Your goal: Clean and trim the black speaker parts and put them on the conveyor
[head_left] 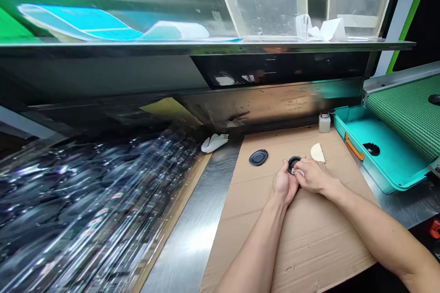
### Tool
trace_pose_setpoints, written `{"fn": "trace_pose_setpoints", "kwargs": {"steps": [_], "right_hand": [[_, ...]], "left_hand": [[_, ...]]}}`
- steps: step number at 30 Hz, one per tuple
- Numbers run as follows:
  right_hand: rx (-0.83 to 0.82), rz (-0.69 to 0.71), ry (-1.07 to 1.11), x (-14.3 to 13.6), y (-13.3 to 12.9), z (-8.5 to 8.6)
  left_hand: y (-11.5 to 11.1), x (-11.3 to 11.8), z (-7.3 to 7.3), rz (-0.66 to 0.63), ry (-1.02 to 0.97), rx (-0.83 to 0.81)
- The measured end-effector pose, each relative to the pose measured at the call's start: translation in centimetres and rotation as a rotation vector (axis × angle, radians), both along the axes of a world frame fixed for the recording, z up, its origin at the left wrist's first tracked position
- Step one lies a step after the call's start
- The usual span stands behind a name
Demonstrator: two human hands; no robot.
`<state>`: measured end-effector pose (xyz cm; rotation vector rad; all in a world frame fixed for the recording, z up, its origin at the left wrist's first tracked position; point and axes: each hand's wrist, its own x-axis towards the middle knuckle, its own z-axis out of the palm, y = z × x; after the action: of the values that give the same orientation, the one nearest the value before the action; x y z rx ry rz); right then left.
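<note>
My left hand (285,183) is closed on the left edge of a small dark round part (294,163), held above a cardboard sheet (254,229). My right hand (312,175) meets it from the right, its fingers pinching a bit of white material (298,171) against the part. Left of my hands, another dark part (258,157) lies flat on the cardboard. Just beyond my right hand rests a cream half-round pad (316,152). The undersides of the held items are hidden by my fingers.
Plastic trays of dark parts (85,201) fill the left side. A crumpled white cloth (213,143) lies beside them. A small bottle (324,122) stands at the back. On the right are a teal bin (388,160) and a green conveyor belt (409,110). A metal shelf (220,48) runs above.
</note>
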<state>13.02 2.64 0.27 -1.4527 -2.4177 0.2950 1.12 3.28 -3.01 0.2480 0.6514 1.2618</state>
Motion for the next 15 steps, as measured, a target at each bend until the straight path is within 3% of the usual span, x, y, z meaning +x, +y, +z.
{"fn": "trace_pose_setpoints", "kwargs": {"steps": [4, 9, 13, 15], "right_hand": [[0.032, -0.099, -0.053, 0.3, -0.6, 0.0], [0.075, -0.027, -0.081, -0.2, -0.6, -0.7], [0.122, -0.168, -0.017, 0.6, 0.4, -1.2], [0.162, -0.154, 0.015, 0.9, 0.8, -1.3]], "left_hand": [[0.1, 0.0, -0.3, 0.045, 0.010, 0.024], [0.3, -0.2, -0.3, 0.035, -0.016, -0.016], [0.1, 0.1, -0.4, 0.099, 0.001, 0.003], [-0.1, 0.5, -0.5, 0.071, 0.028, 0.036]]}}
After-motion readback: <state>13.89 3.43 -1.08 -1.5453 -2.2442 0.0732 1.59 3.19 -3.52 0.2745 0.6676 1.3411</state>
